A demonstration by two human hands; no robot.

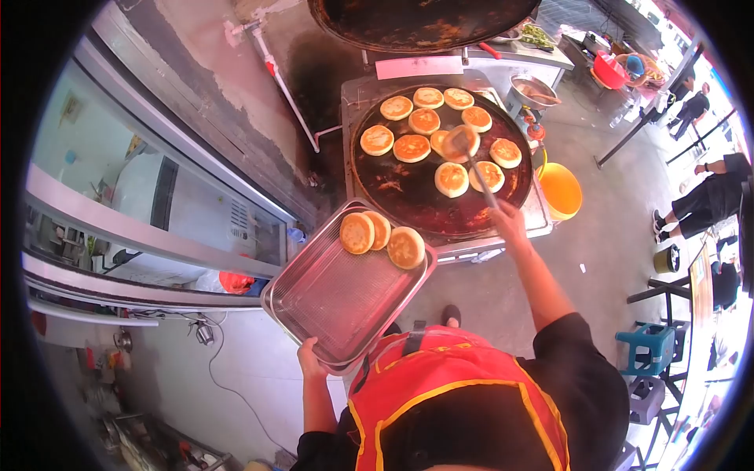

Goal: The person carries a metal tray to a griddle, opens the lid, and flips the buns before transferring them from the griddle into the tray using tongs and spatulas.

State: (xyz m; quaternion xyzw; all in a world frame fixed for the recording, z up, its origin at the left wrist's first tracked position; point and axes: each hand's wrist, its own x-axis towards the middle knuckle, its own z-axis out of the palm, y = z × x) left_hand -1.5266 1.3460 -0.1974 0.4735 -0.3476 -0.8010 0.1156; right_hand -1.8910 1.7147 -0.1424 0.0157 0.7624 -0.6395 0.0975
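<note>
Your right arm reaches forward, its hand (509,222) closed around the handle of a spatula (485,184), whose blade overlaps a browned flatbread (461,142) among others on the round griddle (393,212). Your left forearm points forward, its hand (312,357) gripping the near edge of a metal tray (322,302); three flatbreads (405,247) lie at the tray's far end.
</note>
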